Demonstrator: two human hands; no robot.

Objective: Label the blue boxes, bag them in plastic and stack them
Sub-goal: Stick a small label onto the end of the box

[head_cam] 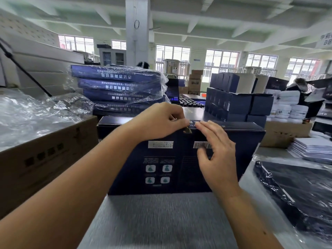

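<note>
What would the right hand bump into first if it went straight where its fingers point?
Probably the left hand, pinching a label at the blue box's top edge; depth unclear.

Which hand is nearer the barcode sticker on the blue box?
Right. The right hand overlaps the barcode sticker on the blue box, thumb just below it. The left hand is up-left of it, fingers curled at the box's top edge.
</note>
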